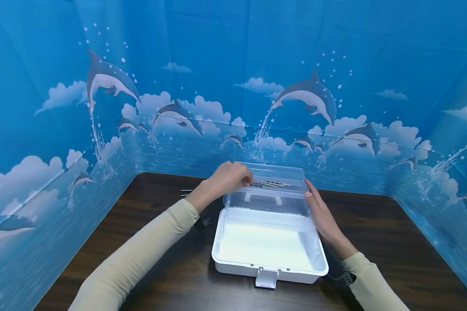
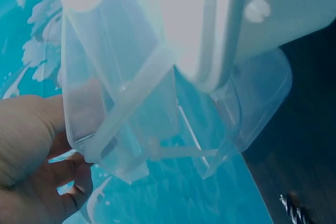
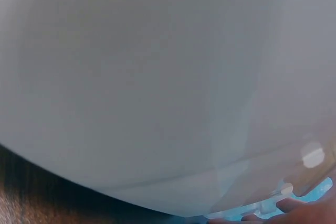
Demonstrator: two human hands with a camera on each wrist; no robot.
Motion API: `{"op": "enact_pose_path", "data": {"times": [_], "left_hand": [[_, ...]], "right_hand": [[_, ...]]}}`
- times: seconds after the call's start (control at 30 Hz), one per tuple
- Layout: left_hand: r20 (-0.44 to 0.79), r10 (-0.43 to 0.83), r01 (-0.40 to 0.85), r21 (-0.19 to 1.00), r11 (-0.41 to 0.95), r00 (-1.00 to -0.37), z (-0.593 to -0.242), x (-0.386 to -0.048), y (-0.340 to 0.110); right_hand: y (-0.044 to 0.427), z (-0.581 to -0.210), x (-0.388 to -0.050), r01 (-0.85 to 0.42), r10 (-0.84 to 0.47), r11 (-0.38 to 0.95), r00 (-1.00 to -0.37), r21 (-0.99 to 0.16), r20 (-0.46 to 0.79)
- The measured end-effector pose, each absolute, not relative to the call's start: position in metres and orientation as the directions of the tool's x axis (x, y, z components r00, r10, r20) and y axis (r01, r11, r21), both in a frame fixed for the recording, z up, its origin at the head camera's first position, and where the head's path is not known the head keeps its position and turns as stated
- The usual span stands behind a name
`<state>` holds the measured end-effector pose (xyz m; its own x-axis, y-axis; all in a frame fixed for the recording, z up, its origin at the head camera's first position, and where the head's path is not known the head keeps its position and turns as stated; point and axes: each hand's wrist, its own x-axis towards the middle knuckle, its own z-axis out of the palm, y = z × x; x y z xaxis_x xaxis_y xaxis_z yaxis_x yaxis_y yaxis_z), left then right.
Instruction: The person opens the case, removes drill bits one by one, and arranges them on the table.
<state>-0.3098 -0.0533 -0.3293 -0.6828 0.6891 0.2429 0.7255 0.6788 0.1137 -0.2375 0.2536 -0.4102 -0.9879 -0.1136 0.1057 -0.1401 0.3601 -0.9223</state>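
Note:
A white storage box (image 1: pixel 267 244) stands with its clear lid swung back and a clear plastic tray (image 1: pixel 284 172) raised over its rear. Several drill bits (image 1: pixel 272 184) lie in that tray. At its left end my left hand (image 1: pixel 229 177) has curled fingers on the edge; the left wrist view shows one digit behind the clear wall (image 2: pixel 89 103). The fingertips are partly hidden. My right hand (image 1: pixel 323 214) holds the tray's right end between thumb and fingers. In the right wrist view the box side (image 3: pixel 157 87) covers nearly everything, with fingers (image 3: pixel 310 214) at the corner.
More drill bits (image 1: pixel 186 192) lie on the dark wooden table (image 1: pixel 171 268), left of the box and partly behind the left forearm. A white latch (image 1: pixel 266 278) hangs at the box front. Blue dolphin-print cloth (image 1: pixel 218 77) encloses the table's back and sides.

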Motion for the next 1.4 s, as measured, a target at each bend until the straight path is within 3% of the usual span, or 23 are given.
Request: {"op": "enact_pose_path", "data": {"times": [0.43, 0.77, 1.07, 1.4], "left_hand": [[0.172, 0.706, 0.724, 0.256, 0.641, -0.687, -0.325, -0.314, -0.065], [0.173, 0.721, 0.738, 0.253, 0.626, -0.671, -0.327, -0.315, -0.064], [0.233, 0.722, 0.758, 0.22, 0.614, -0.652, -0.331, -0.315, -0.062], [0.252, 0.701, 0.742, 0.311, 0.594, -0.667, -0.335, -0.315, -0.062]], "right_hand": [[0.25, -0.412, -0.244, -0.144, -0.122, 0.356, -0.987, -0.923, 0.107], [0.253, -0.41, -0.242, -0.132, -0.118, 0.364, -0.988, -0.922, 0.095], [0.241, -0.38, -0.22, -0.122, -0.134, 0.328, -0.988, -0.937, 0.082], [0.241, -0.381, -0.217, -0.111, -0.126, 0.327, -0.989, -0.938, 0.074]]}}
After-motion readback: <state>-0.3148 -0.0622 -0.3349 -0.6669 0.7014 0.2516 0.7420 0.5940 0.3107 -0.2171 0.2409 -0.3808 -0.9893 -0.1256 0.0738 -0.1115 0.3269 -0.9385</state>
